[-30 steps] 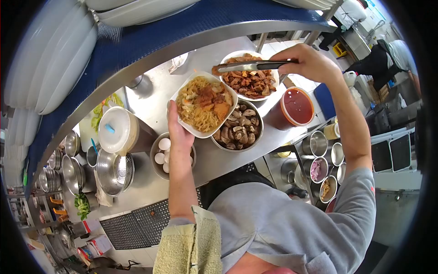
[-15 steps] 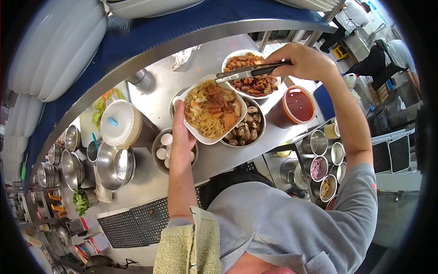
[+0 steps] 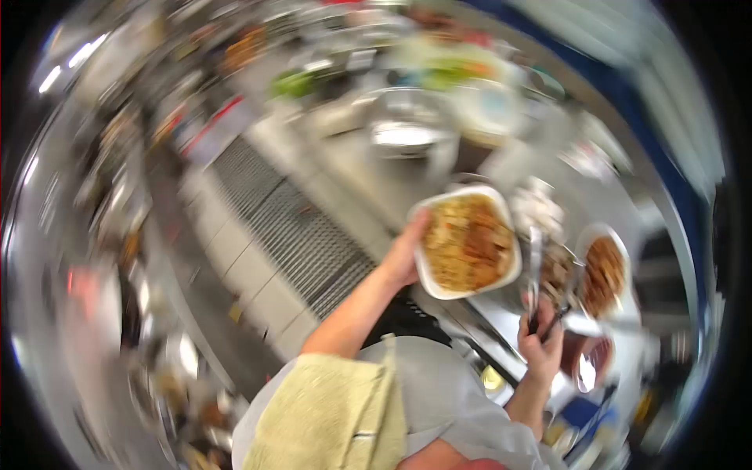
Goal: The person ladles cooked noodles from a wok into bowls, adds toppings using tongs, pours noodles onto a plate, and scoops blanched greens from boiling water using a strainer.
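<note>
My left hand [image 3: 406, 249] grips the side of a squarish white bowl [image 3: 470, 294], its thumb near the rim. Inside lie yellow noodles [image 3: 448, 243] with browned meat pieces [image 3: 484, 247] on the right side. My right hand [image 3: 540, 345] is closed around metal tongs [image 3: 535, 266] with dark handles, their two arms apart and nothing visible between them. Beyond the tongs are a bowl of sliced mushrooms [image 3: 557, 276] and a white dish of browned meat [image 3: 605, 265]. White eggs [image 3: 537, 208] sit behind the noodle bowl, smeared by motion.
A container of red sauce [image 3: 589, 364] stands close to my right hand. Farther back on the steel counter are a shiny metal bowl [image 3: 407, 129] and a lidded tub [image 3: 487, 110]. A blue-edged shelf [image 3: 627, 70] curves along the right. A perforated black mat [image 3: 290, 223] lies on the floor.
My view has swung sharply left and blurred. The tongs, previously over the noodle bowl, are now to its right with their arms spread wider. My left hand still holds the bowl.
</note>
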The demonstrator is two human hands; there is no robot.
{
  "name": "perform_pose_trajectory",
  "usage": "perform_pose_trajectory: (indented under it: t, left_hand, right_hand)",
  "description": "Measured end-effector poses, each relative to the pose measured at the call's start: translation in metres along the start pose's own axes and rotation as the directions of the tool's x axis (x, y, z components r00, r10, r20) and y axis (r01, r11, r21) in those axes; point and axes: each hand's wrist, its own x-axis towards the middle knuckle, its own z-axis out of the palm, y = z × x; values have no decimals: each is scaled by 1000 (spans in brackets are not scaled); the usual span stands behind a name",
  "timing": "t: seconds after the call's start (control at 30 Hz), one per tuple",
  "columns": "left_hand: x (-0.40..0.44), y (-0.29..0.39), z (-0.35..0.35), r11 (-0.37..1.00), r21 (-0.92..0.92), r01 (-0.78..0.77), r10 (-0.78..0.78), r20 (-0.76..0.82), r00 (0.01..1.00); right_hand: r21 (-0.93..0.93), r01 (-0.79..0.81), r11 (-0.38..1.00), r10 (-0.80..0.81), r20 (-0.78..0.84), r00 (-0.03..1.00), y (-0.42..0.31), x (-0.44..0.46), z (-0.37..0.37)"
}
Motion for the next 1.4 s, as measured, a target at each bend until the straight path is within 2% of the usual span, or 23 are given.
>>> perform_pose_trajectory:
  t: [0.03, 0.1, 0.13, 0.17, 0.23, 0.27, 0.3, 0.37, 0.43, 0.47, 0.5, 0.57, 0.73, 0.77, 0.8, 0.93, 1.1, 1.17, 1.23, 1.3, 1.33, 1.4]
  left_hand:
    - [-26, 6, -21, 997, -58, -56, 51, -76, 996]
    - [-85, 25, -57, 978, -113, -174, 154, -164, 974]
    - [-109, 25, -66, 974, -58, -218, 193, -284, 939]
    - [-140, 36, -81, 967, -18, -253, 227, -380, 897]
    - [-195, 53, -101, 927, 36, -373, 355, -397, 846]
    - [-220, 60, -111, 923, 71, -377, 364, -473, 802]
    - [-242, 66, -128, 904, 7, -428, 388, -433, 814]
    - [-281, 84, -146, 855, 18, -518, 449, -526, 722]
    - [-305, 105, -178, 778, 117, -617, 563, -564, 604]
    - [-318, 119, -198, 738, 117, -665, 607, -548, 576]
    - [-330, 133, -216, 705, 128, -698, 624, -580, 524]
    - [-349, 167, -244, 730, 132, -670, 589, -617, 521]
    - [-361, 285, -319, 782, 122, -611, 538, -626, 564]
    - [-360, 311, -337, 798, 101, -594, 521, -610, 597]
    - [-356, 339, -354, 788, 171, -592, 568, -574, 590]
    - [-325, 442, -446, 822, 109, -559, 516, -555, 652]
    - [-298, 573, -545, 827, 130, -547, 495, -629, 600]
    - [-296, 624, -570, 811, 166, -561, 472, -753, 458]
    - [-306, 668, -601, 776, 158, -610, 509, -729, 458]
    - [-319, 722, -612, 828, 276, -488, 502, -751, 428]
    - [-320, 747, -628, 794, 322, -516, 557, -725, 405]
    - [-323, 800, -667, 794, 364, -488, 569, -726, 385]
  right_hand:
    - [-11, -17, 1000, 18, 94, 995, 18, 11, 31]
    - [-164, -239, 957, 277, 271, 922, 41, 41, 84]
    - [-167, -154, 974, 204, 345, 916, 52, 55, 102]
    - [-152, -167, 974, 217, 418, 882, 51, 63, 135]
    - [-189, -149, 970, 231, 549, 804, 59, 76, 197]
    - [-231, -155, 961, 269, 631, 727, 64, 83, 227]
    - [-180, -199, 963, 268, 688, 674, 66, 85, 262]
    - [-209, -223, 952, 300, 777, 553, 78, 93, 329]
    - [-269, -268, 925, 365, 825, 431, 87, 103, 394]
    - [-254, -328, 910, 379, 830, 408, 91, 105, 428]
    - [-289, -319, 903, 395, 849, 351, 93, 108, 462]
    - [-377, -273, 885, 447, 851, 276, 98, 119, 518]
    - [-368, -240, 898, 437, 806, 399, 115, 161, 640]
    - [-354, -273, 895, 438, 815, 380, 116, 173, 664]
    - [-352, -270, 896, 435, 814, 385, 120, 187, 689]
    - [-316, -282, 906, 413, 802, 431, 134, 264, 788]
    - [-309, -290, 906, 421, 742, 522, 140, 364, 942]
    - [-337, -171, 926, 377, 805, 458, 141, 406, 1011]
    - [-335, -130, 933, 354, 800, 484, 127, 434, 1083]
    - [-359, -103, 927, 362, 796, 484, 123, 463, 1155]
    - [-319, -128, 939, 342, 839, 423, 123, 480, 1192]
    - [-312, -92, 945, 321, 850, 418, 128, 508, 1265]
